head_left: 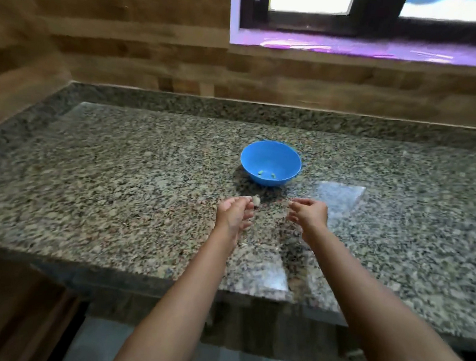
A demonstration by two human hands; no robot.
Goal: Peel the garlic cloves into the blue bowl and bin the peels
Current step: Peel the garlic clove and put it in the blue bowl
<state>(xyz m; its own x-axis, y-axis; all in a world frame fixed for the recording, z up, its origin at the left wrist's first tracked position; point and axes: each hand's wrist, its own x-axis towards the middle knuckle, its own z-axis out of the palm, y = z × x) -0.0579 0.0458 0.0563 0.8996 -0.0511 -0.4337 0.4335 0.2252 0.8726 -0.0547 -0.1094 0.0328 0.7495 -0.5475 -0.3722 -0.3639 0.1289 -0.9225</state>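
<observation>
The left hand [234, 215] pinches a garlic clove [256, 200] at its fingertips, just short of the blue bowl [271, 154] beyond them, probably for stripping close by, while the right hand [310, 213] curls apart; whether it holds peel I cannot tell.

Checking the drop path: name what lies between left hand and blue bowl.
Head view: only bare granite counter between the garlic clove the left hand pinches and the blue bowl.
</observation>
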